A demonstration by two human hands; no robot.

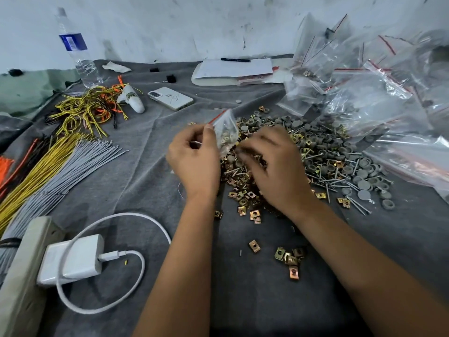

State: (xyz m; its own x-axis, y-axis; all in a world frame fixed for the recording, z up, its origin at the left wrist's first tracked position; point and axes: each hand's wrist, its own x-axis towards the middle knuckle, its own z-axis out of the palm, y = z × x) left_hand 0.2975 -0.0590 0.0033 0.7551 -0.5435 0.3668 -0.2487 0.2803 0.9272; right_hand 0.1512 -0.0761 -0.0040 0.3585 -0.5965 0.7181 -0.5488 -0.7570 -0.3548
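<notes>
One small bag (pixel 227 131), clear w/ red zip strip, held above the near-left edge of the pile (pixel 328 152); strip end up, a few clips (pixel 255 214) visible in its lower part. L hand (pixel 194 161) pinches the bag at its left side, thumb and fingers curled on the film. R hand (pixel 274 169) lies over the pile just beside the bag's lower end, fingers bent. Motion blur there, so cannot tell whether it grips a part, the bag or nothing.

Risks (judged):
- Pinch is at one side only. If the film slips, contents prob. drop back into the pile and the count is lost.
- Pile mixes clips, nails (pixel 357 205) and grey caps (pixel 364 184), so a hurried pick may take the wrong part.
- Nail points could pierce the thin film or prick a fingertip.
- Stray clips lie on the cloth (pixel 150 181) near the R forearm, and a sweep of the arm may scatter them.
- Large bags (pixel 364 98) lean against the pile's far-right side and could slump onto it.

Not resolved:
- R fingertips are blurred.
- Bag mouth: open or zipped unclear.
- No. of parts inside is unreadable.
- Pile under both hands is covered.
- Large bags' contents are hazy and cut off at the right edge.
</notes>
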